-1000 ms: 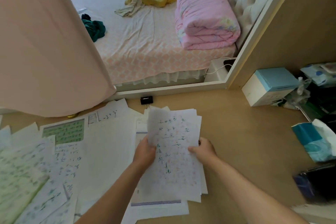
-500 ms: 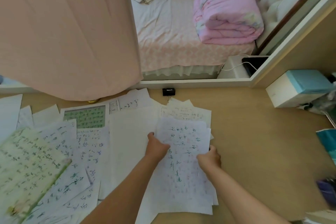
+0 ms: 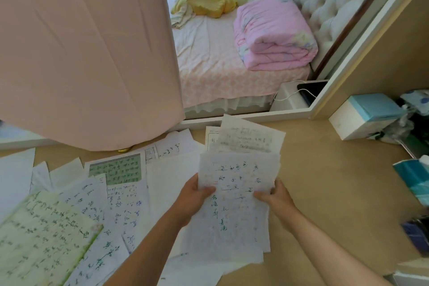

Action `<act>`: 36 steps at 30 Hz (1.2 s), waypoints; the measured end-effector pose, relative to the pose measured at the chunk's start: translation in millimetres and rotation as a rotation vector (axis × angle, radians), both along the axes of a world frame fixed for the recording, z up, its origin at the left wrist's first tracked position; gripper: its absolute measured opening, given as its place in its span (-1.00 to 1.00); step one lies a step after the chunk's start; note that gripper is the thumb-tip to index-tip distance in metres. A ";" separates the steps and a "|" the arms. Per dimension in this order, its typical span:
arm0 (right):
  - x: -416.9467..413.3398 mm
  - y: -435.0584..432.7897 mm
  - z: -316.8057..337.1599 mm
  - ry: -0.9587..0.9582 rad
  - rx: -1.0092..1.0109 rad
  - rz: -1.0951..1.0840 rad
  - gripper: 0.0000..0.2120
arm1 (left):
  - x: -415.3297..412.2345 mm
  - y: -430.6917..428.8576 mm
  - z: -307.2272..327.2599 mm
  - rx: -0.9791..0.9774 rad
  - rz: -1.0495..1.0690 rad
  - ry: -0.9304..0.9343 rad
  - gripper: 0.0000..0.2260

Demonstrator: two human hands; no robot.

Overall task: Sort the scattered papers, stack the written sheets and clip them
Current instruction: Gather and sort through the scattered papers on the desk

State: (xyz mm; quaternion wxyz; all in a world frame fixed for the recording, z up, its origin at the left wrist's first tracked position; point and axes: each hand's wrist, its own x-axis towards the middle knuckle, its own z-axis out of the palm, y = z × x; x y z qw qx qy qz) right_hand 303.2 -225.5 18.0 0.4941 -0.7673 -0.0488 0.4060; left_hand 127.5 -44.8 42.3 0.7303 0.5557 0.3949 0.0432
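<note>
Scattered papers [image 3: 69,216] lie fanned over the surface [image 3: 336,193] at lower left, apparently not yet sorted. At centre, the left hand [image 3: 193,197] pinches one edge of the written sheets [image 3: 234,211], thumb on top. The right hand [image 3: 276,199] pinches the opposite edge, probably to square the raised stack for clipping.
</note>
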 end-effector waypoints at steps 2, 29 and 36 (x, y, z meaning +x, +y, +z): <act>-1.5 6.1 24.5 -0.032 0.048 0.009 -0.60 | -7.8 4.5 14.7 0.040 0.009 -0.045 -0.73; -23.5 4.9 99.9 -0.313 0.241 -0.070 -0.62 | 13.2 -28.8 108.7 0.440 0.517 -0.323 -0.96; -16.9 6.6 96.9 -0.331 0.287 -0.007 -0.63 | 21.3 -25.9 104.7 0.492 0.534 -0.343 -0.82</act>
